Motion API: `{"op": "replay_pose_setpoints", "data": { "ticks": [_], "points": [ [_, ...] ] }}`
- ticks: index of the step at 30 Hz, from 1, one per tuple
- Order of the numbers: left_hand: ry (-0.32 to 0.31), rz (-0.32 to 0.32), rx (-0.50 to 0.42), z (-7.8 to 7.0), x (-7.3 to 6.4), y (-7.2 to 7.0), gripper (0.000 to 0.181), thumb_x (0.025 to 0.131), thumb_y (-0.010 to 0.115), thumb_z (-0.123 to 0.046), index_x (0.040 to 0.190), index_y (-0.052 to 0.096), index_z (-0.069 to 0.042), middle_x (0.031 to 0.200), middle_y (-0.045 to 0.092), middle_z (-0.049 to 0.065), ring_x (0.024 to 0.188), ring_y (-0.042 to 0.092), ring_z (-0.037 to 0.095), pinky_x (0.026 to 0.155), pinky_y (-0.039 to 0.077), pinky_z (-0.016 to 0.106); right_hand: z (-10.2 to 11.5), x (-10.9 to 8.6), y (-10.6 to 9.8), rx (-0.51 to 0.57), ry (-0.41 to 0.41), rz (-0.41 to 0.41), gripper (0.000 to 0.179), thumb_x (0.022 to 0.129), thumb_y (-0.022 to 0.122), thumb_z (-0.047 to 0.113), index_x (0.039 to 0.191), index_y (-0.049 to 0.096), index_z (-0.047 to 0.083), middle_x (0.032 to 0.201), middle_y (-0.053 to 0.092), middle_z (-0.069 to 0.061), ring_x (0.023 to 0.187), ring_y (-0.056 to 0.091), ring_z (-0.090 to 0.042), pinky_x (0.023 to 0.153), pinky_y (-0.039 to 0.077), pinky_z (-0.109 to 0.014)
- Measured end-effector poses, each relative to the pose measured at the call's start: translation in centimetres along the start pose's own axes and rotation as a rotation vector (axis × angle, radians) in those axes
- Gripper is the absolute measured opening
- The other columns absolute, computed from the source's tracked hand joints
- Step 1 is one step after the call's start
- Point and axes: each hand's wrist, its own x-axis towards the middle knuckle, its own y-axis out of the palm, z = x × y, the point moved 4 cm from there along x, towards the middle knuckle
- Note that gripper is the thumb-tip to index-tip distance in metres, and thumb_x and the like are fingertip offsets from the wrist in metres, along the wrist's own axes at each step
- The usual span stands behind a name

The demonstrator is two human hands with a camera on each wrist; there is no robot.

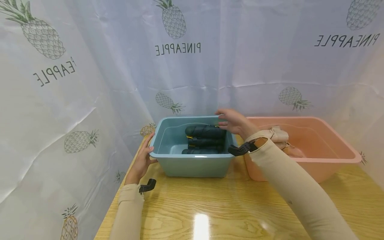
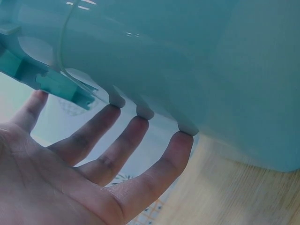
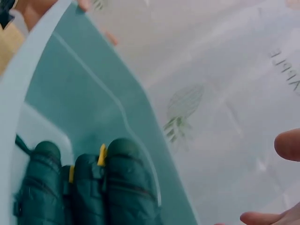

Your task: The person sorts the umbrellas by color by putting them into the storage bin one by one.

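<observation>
A blue plastic bin (image 1: 192, 166) stands on the table. Inside it, dark rolled bundles that look like folded umbrellas (image 1: 205, 131) lie side by side toward the right; yellow bits show at their ends (image 3: 101, 154). My left hand (image 1: 142, 163) is at the bin's left end, and its fingertips (image 2: 185, 140) touch the outer wall while the palm stays off it. Over the bin's back right corner is my right hand (image 1: 235, 122), fingers loosely spread and nothing held. Whether it touches the rim cannot be told.
To the right stands a pink bin (image 1: 327, 160) with beige folded bundles (image 1: 277, 135) at its left end. The wooden table (image 1: 186, 200) runs in front of both bins. A pineapple-print curtain (image 1: 255, 66) hangs behind and along the left.
</observation>
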Motion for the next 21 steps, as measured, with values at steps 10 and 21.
{"op": "replay_pose_setpoints", "data": {
  "ticks": [10,21],
  "points": [
    [-0.009,0.011,0.006,-0.1,0.2,0.1,0.066,0.103,0.037,-0.027,0.165,0.016,-0.036,0.172,0.005,0.002,0.145,0.037,0.042,0.104,0.035,0.079,1.4,-4.5,-0.8,-0.084,-0.125,0.157,0.064,0.111,0.031,0.021,0.163,0.001,-0.001,0.169,0.013,-0.025,0.155,0.024,-0.044,0.128,0.018,-0.050],
    [-0.070,-0.069,0.216,-2.3,-1.1,-0.5,0.060,0.108,0.037,-0.022,0.164,0.021,-0.032,0.168,0.020,0.015,0.137,0.044,0.049,0.105,0.045,0.065,-0.1,-9.5,-3.6,-0.244,-0.281,-0.011,0.030,0.110,0.044,0.025,0.130,0.048,0.003,0.127,0.062,-0.004,0.112,0.069,-0.014,0.100,0.054,-0.024]
  ]
}}
